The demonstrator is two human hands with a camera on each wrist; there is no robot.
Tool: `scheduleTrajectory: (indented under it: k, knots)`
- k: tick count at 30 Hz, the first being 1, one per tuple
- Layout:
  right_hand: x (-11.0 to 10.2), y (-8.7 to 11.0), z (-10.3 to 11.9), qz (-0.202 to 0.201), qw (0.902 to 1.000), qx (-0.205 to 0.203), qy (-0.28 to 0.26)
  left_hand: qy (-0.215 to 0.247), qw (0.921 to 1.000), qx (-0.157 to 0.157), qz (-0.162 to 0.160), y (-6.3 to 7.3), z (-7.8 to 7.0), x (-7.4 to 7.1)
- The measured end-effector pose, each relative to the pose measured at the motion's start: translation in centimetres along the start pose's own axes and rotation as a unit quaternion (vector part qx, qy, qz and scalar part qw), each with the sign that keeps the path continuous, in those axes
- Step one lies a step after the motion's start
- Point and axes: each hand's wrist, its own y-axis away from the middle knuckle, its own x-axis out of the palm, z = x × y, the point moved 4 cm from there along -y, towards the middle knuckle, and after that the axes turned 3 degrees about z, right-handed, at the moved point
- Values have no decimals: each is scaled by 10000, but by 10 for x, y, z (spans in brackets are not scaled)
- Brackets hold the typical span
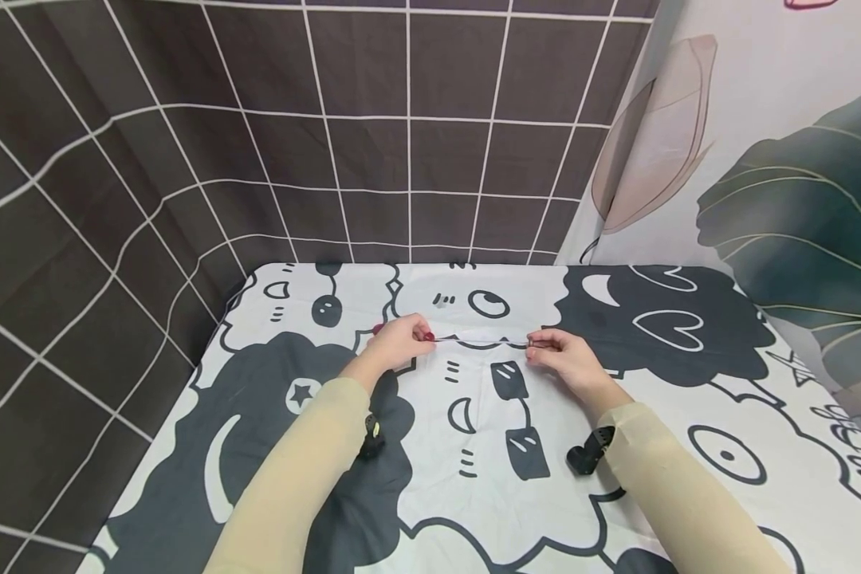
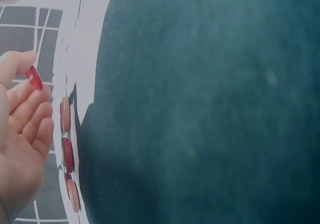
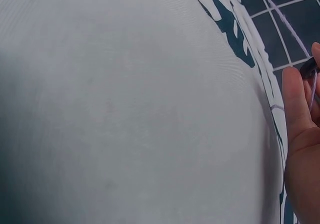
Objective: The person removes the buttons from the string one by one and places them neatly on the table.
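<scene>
Thumb and index finger of my left hand (image 1: pixel 399 343) pinch a red round disc (image 2: pixel 34 77), seen edge-on in the left wrist view. A thin pale string (image 1: pixel 473 342) runs nearly straight across from that disc to my right hand (image 1: pixel 563 359). There the fingertips hold a small dark piece (image 3: pixel 308 68) with the string, lilac in the right wrist view, passing by it. Several more discs, pinkish and dark red (image 2: pixel 68 155), lie on the cloth beside the left hand. Part of the dark piece is hidden by the fingers.
Both hands are over a black-and-white cartoon-print cloth (image 1: pixel 430 494) covering the surface. Behind and to the left hangs a dark grid-patterned curtain (image 1: pixel 366 151). A pale leaf-print curtain (image 1: pixel 746 72) hangs at the right. Black wrist cameras (image 1: pixel 590 452) sit on both wrists.
</scene>
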Motion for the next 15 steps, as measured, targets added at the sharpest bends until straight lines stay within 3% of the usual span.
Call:
scheduleTrajectory:
  k: [4, 15]
  knots:
    - [1, 0, -1, -5, 10000, 37, -37, 19, 9999, 150, -48, 1, 4, -1]
    - [3, -2, -3, 20, 9999, 70, -152, -23, 10000, 9, -94, 8, 19, -9]
